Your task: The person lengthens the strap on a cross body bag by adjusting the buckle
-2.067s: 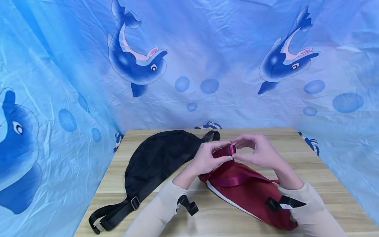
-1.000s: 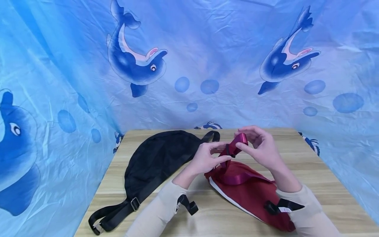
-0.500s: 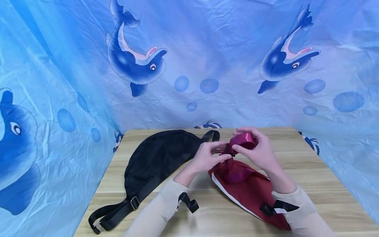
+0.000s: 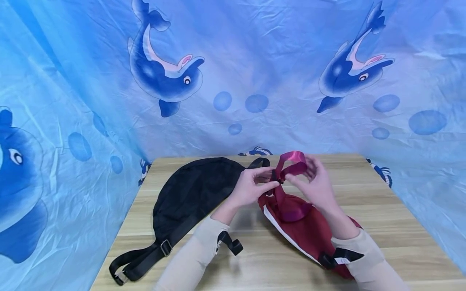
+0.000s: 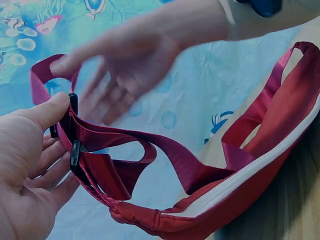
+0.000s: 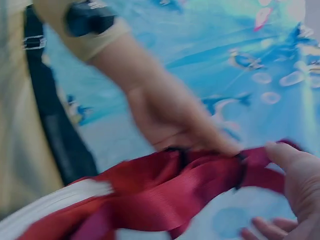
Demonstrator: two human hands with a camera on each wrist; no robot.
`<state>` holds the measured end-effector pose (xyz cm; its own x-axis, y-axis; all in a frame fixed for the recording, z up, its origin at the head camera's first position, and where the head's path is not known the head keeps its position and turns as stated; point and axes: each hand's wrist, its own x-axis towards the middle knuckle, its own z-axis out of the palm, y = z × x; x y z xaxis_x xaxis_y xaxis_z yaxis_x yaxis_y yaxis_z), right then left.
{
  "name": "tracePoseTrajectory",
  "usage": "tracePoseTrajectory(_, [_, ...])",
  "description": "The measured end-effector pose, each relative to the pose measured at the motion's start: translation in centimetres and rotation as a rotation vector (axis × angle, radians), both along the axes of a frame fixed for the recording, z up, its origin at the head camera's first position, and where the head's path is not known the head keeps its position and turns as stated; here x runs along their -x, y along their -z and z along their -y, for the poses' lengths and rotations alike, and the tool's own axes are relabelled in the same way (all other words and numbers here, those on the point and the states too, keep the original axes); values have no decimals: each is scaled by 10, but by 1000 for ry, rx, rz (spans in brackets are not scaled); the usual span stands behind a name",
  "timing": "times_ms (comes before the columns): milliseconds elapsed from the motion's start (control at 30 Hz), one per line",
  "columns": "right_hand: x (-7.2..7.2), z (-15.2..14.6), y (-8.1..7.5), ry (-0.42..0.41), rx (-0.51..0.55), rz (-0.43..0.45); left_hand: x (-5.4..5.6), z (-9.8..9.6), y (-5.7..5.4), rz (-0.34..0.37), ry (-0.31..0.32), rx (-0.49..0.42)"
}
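Note:
A dark red waist bag (image 4: 313,230) with a white zip edge lies slantwise on the table, its strap end lifted. My left hand (image 4: 247,186) pinches the strap at a black slider buckle (image 5: 73,104), thumb on top. A second black buckle (image 5: 75,156) sits lower on the strap. Beyond the held buckle, a loop of shiny magenta strap (image 4: 297,167) stands up. My right hand (image 4: 317,186) is beside this loop, its thumb at the webbing and its other fingers spread apart from it. In the left wrist view the right hand (image 5: 137,67) is blurred.
A black half-moon bag (image 4: 200,194) lies to the left, with its strap and metal buckle (image 4: 166,247) toward the front. The wooden table (image 4: 255,262) meets a blue dolphin-print cloth (image 4: 233,81) at the back and sides.
The right hand has drawn strap through the buckle, making the loop larger, and its fingers have since loosened. The left hand keeps its pinch. The red bag has shifted slightly.

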<state>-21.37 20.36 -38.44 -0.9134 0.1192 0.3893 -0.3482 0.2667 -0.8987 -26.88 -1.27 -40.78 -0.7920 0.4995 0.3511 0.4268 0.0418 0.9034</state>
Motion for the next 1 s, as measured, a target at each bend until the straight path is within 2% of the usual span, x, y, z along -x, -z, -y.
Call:
tracePoseTrajectory(100, [0,3,16,-44,-186,75,1,-1,-1,-10,3,-1])
tracePoseTrajectory(200, [-2,8,26,-72,-305,37,2,-1,-1,-23,14,6])
tracePoseTrajectory(367, [-3,9,32,-77,-384,-50,3,3,-1,-19,-23,-24])
tracePoseTrajectory(567, [-4,-1,36,-143,-506,-21,5,10,-2,-12,-39,-42])
tracePoseTrajectory(667, [-4,1,36,-162,-506,-10,4,11,-4,-18,-23,-14])
tracePoseTrajectory(767, [-5,3,36,-145,-494,-12,1,11,-5,-23,-12,6])
tracePoseTrajectory(867, [-8,-1,39,-152,-464,30,0,12,-6,-14,-29,6])
tracePoseTrajectory(1000, [-12,-9,47,-201,-434,81,-1,15,-9,12,-46,-29])
